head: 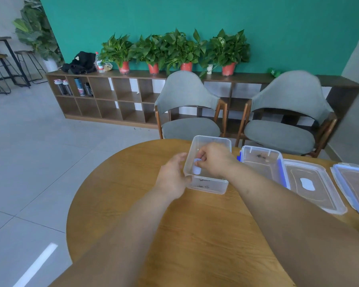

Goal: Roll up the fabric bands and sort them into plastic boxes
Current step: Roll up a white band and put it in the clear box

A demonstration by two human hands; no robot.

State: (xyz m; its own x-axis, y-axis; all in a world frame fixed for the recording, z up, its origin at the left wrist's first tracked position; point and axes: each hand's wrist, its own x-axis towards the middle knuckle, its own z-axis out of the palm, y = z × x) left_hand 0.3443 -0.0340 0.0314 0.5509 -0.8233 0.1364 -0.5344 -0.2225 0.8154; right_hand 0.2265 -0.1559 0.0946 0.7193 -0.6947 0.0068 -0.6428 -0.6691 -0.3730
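Note:
A clear plastic box (212, 139) stands on the round wooden table (195, 235). My left hand (172, 177) grips the box's near left corner. Inside the box, my right hand (214, 160) pinches a small white rolled fabric band (197, 160). A second white roll (197, 170) lies on the box floor just below it. To the right stands another clear box (263, 160) with blue clips; its contents are hard to make out.
Two lids lie at the table's right edge: a clear lid (313, 185) with a white label, and a blue-rimmed lid (354, 185). Two grey chairs (189, 112) stand behind the table. A low shelf with potted plants (174, 52) lines the green wall.

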